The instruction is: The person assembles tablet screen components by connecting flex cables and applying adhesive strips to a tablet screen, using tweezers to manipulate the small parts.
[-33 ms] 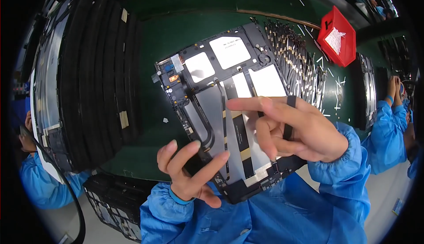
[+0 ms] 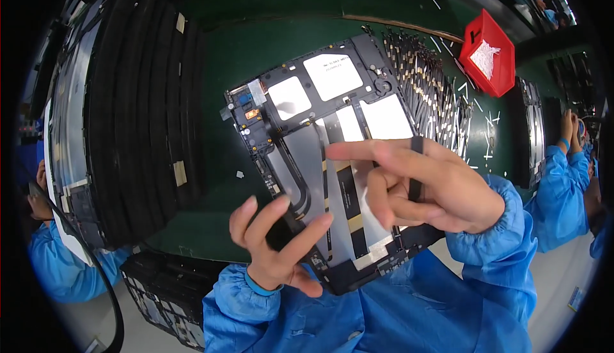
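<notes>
A flat, partly assembled black device panel (image 2: pixel 298 137) with white and silver areas lies tilted in front of me. Black flex cables (image 2: pixel 350 190) run along its inside. My left hand (image 2: pixel 275 241) has its fingers spread over the panel's lower left edge, one fingertip at the silver surface. From the right comes my right hand (image 2: pixel 428 187), one finger stretched to a thin cable near the panel's middle. Its other fingers are curled, with a black strip (image 2: pixel 417 190) across them. Part of that strip is hidden by the hand.
Many thin flex cables (image 2: pixel 425 84) lie in a pile behind the panel. A red bin (image 2: pixel 495 75) holds white slips, and more white strips are scattered beside it. Black stacked trays (image 2: pixel 137 116) stand at left. Co-workers in blue sleeves (image 2: pixel 563 190) sit on both sides.
Both hands shift very slightly; the stretched right finger moves a touch left along the cable. The panel stays in place.
</notes>
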The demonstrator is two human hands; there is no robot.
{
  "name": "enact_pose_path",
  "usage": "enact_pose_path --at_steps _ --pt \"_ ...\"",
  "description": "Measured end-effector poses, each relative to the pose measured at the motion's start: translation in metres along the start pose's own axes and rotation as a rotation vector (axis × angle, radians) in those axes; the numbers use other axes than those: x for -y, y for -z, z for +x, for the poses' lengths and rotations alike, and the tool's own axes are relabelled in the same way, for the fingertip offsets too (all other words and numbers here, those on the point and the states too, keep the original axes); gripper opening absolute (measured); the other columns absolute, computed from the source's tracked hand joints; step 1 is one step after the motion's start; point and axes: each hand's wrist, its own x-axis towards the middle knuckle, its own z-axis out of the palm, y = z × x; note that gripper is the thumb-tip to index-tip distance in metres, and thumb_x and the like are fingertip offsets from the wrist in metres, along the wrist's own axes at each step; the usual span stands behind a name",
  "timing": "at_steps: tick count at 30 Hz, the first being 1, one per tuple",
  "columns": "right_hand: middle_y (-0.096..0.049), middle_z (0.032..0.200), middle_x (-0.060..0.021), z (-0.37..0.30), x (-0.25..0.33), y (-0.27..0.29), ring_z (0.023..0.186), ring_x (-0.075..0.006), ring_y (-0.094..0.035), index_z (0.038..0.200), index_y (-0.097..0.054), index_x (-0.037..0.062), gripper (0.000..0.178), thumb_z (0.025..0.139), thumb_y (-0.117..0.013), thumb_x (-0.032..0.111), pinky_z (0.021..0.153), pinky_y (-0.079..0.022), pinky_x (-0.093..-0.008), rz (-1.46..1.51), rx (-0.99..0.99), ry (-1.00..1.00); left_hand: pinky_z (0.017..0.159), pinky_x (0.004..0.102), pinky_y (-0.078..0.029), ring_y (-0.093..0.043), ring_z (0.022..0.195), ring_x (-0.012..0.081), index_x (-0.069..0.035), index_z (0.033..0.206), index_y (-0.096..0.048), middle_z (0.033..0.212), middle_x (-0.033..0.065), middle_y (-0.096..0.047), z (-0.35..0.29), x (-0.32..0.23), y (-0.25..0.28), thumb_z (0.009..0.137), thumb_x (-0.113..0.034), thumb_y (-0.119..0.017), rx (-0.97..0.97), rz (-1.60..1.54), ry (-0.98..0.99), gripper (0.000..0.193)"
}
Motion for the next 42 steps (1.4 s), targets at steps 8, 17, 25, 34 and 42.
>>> enact_pose_path --at_steps 8,17,25,34,42 --pt "-0.057 0.062 -0.0060 0.013 -0.004 -0.016 0.056 -0.0158 -0.055 0.095 -0.051 -0.0024 0.017 0.085 -0.059 0.009 0.051 -0.040 -0.0283 -0.651 -0.042 0.105 0.104 0.0447 -0.019 -0.030 0.119 0.0311 -0.026 0.107 -0.066 0.121 0.0152 -0.045 -0.001 0.007 -0.011 0.084 -0.072 -0.016 -0.037 -0.063 -0.068 0.072" --pt "-0.057 0.085 -0.0118 0.024 -0.029 0.002 0.071 -0.0308 -0.059 0.089 -0.061 -0.0001 0.020 0.069 -0.063 0.000 0.061 -0.048 -0.0354 -1.115 -0.148 0.804 0.104 0.0453 -0.017 -0.028 0.119 0.0301 -0.034 0.107 -0.064 0.120 0.0123 -0.045 -0.008 0.010 -0.008 0.085 -0.071 -0.012 0.039 0.061 -0.095 0.068" --pt "-0.054 0.080 -0.0049 0.037 -0.032 0.003 0.064 -0.0230 -0.058 0.082 -0.065 0.0051 0.020 0.062 -0.068 0.002 0.056 -0.047 -0.0321 -1.290 -0.312 0.932 0.105 0.0446 -0.013 -0.025 0.122 0.0297 -0.036 0.108 -0.063 0.123 0.0107 -0.043 -0.006 0.007 -0.010 0.085 -0.071 -0.006 0.027 0.072 -0.046 0.071" --pt "-0.052 0.081 -0.0055 0.039 -0.037 0.005 0.064 -0.0238 -0.058 0.081 -0.063 0.0051 0.020 0.061 -0.068 0.001 0.056 -0.046 -0.0327 -1.294 -0.314 0.999 0.106 0.0451 -0.013 -0.028 0.122 0.0278 -0.032 0.107 -0.064 0.122 0.0130 -0.045 -0.003 0.006 -0.009 0.086 -0.068 -0.003 0.006 0.075 -0.067 0.074" --pt "-0.054 0.081 -0.0081 0.035 -0.032 0.000 0.068 -0.0181 -0.060 0.096 -0.063 -0.0005 0.033 0.065 -0.067 -0.008 0.057 -0.050 -0.0285 -1.322 -0.281 0.955 0.107 0.0463 -0.013 -0.035 0.117 0.0266 -0.023 0.103 -0.068 0.117 0.0149 -0.050 0.010 0.001 -0.009 0.085 -0.069 0.000 -0.089 0.013 -0.066 0.085"
